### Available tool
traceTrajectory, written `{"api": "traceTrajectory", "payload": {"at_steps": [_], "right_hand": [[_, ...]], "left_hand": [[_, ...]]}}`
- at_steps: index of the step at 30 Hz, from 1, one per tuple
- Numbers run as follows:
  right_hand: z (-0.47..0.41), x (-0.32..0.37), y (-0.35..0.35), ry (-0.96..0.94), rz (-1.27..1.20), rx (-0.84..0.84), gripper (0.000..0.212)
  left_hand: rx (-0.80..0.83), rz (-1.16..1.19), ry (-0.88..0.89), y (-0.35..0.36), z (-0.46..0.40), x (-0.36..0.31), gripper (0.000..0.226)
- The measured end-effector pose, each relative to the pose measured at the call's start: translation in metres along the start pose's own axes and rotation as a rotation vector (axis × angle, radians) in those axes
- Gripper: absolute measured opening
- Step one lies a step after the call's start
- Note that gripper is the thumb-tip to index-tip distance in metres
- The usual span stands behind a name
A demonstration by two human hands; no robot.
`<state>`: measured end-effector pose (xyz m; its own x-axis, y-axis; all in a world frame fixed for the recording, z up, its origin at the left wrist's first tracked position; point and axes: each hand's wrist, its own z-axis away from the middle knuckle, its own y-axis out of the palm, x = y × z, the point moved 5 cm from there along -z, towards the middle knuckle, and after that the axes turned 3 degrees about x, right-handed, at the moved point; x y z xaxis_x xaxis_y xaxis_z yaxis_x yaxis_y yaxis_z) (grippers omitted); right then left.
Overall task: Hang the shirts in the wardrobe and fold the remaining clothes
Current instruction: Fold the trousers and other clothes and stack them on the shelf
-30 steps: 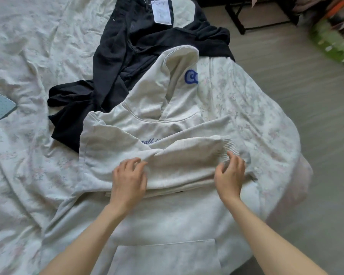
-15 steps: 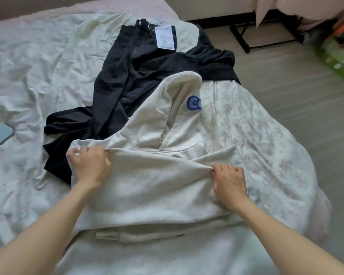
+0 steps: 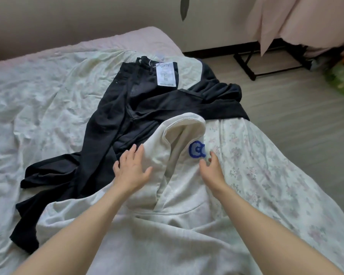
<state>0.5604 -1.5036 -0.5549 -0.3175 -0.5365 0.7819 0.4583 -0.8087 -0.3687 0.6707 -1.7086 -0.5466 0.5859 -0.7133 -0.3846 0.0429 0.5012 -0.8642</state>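
With the cream hoodie (image 3: 167,225) lying on the bed (image 3: 38,108), both hands are reaching for its hood (image 3: 179,139), left hand (image 3: 132,169) spread flat, right hand (image 3: 212,170) loosely open, probably needing to fold it down next.
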Motion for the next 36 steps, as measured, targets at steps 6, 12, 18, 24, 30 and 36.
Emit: {"api": "traceTrajectory", "payload": {"at_steps": [6,12,18,24,30,36], "right_hand": [[-0.047,0.050,-0.013,-0.263,0.081,-0.023,0.078],[-0.052,0.074,-0.023,-0.178,0.219,-0.117,0.029],[0.000,0.111,-0.026,-0.498,0.247,-0.209,0.010],[0.104,0.082,-0.010,-0.819,0.296,-0.137,0.018],[0.196,0.042,-0.007,-1.076,0.547,-0.125,0.018],[0.276,-0.012,0.006,-1.045,0.665,-0.073,0.009]], "left_hand": [[0.026,0.177,0.071,-0.009,-0.063,-0.038,0.085],[-0.101,0.119,-0.018,-0.037,-0.070,-0.064,0.011],[0.014,0.610,-0.042,-0.072,-0.052,-0.062,0.013],[0.357,1.324,-0.471,-0.047,0.022,-0.067,0.044],[0.438,1.513,-0.517,-0.060,0.102,-0.053,0.031],[0.352,1.699,-0.681,-0.029,0.215,0.000,0.014]]}}
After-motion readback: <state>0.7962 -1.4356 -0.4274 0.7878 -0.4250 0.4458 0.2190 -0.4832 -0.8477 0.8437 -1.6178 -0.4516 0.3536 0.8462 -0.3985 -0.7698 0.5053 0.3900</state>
